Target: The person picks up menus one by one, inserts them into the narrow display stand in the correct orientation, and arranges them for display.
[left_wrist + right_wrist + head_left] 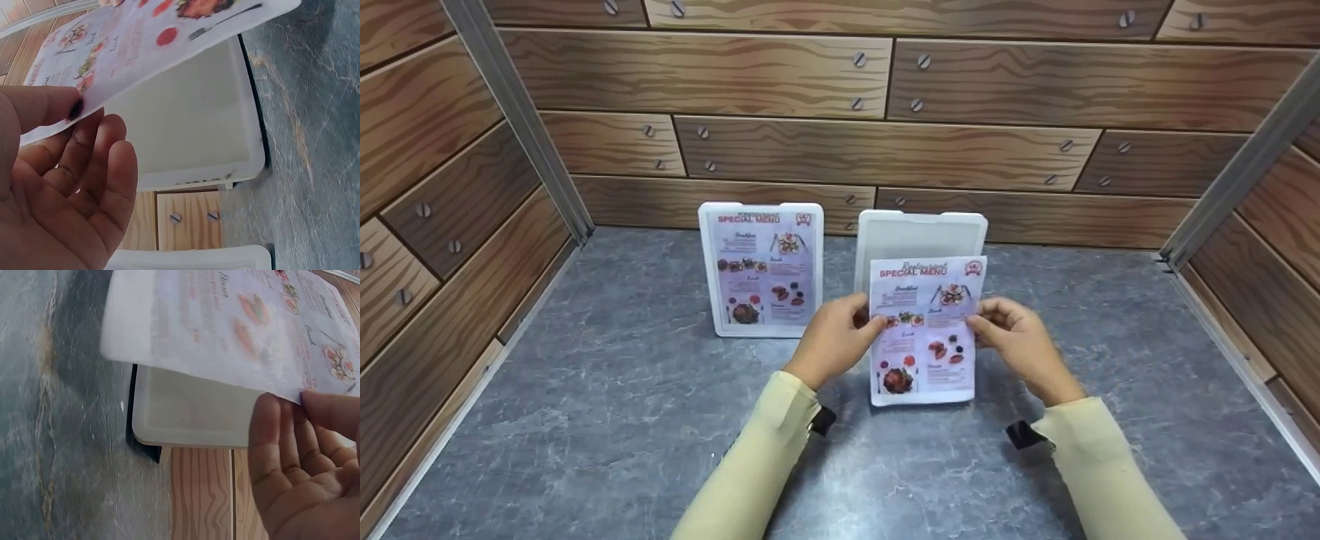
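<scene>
A printed menu sheet (926, 330) is held upright in front of a white frame stand (885, 236), covering most of it in the head view. My left hand (838, 337) pinches the sheet's left edge between thumb and fingers. At its right edge, my right hand (1020, 341) does the same. Both wrist views show the stand's blank pale panel (191, 112) behind the sheet, with a gap between them. The sheet's lower corner (115, 343) hangs free in the right wrist view.
To the left stands a second white frame (706, 262) with a matching menu on its front. The grey marbled table (607, 420) reaches back to wood-patterned walls (780, 142), with metal corner posts (521, 120) on both sides.
</scene>
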### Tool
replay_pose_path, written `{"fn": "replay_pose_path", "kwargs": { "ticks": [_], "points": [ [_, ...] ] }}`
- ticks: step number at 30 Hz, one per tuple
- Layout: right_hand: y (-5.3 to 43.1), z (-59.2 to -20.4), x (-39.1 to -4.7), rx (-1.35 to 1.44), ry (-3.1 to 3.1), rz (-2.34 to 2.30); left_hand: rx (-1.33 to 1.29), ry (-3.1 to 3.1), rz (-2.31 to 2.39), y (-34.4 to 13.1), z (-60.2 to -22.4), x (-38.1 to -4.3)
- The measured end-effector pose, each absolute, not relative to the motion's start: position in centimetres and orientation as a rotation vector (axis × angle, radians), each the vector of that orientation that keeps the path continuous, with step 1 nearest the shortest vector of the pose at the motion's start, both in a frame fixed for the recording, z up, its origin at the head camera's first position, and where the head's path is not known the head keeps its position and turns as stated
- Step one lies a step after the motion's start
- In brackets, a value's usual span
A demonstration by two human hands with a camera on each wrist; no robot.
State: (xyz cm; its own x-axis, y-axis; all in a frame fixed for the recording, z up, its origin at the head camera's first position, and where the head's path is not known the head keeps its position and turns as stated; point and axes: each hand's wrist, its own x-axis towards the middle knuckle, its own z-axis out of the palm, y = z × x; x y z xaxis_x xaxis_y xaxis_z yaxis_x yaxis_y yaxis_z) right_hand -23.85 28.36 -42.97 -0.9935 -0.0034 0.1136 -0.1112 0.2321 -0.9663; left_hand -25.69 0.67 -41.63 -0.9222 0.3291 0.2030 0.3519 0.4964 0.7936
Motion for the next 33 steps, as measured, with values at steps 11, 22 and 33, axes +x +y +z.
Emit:
{"fn": "replay_pose_path", "kwargs": {
  "ticks": [11, 22, 33],
  "points": [
    [27.9, -43.4, -23.8, 0.141, -2.324, 1.916, -0.610, -2.697, -1.488, -0.1, -41.8, -26.0],
    [26.8, -44.2, -24.7, 0.141, -2.333, 1.906, -0.560, -2.675, -1.516, -0.9, -41.5, -26.4],
    [25.7, -42.5, -25.7, 0.180, -2.280, 1.921, -0.520, -2.575, -1.534, -0.8, -41.8, -26.6]
  ]
}}
